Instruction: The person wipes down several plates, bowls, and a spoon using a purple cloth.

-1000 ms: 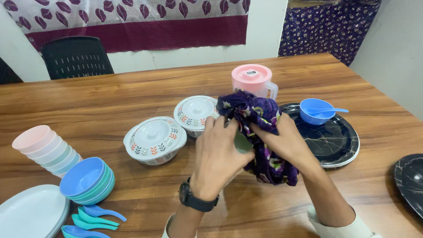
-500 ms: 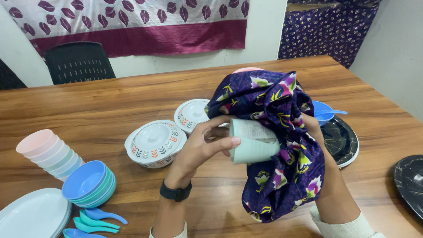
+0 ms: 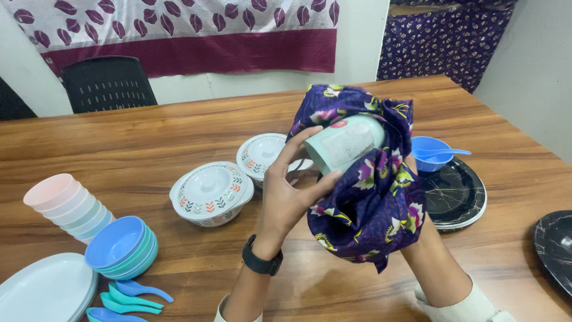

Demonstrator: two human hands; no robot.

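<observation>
My left hand (image 3: pixel 289 191) grips the open end of a pale mint plastic cup (image 3: pixel 342 143), held tilted above the table. My right hand is almost wholly hidden under a purple floral cloth (image 3: pixel 363 197) that wraps the cup's far end and hangs down over my forearm. Behind the cup stand two white lidded casserole dishes with a leaf pattern, one larger (image 3: pixel 210 192) and one smaller (image 3: pixel 264 154).
On the wooden table (image 3: pixel 179 131): a black marbled plate (image 3: pixel 456 194) with a blue bowl and spoon (image 3: pixel 430 152), another black plate (image 3: pixel 554 244) at the right edge, stacked pastel cups (image 3: pixel 62 206), stacked blue bowls (image 3: pixel 119 245), spoons (image 3: pixel 128 295), white plates (image 3: pixel 42 289). A black chair (image 3: pixel 107 80) stands behind.
The cup and cloth were lifted off the table and the cup turned upward. The cloth has shifted around the cup's far end, and my left hand regripped the rim.
</observation>
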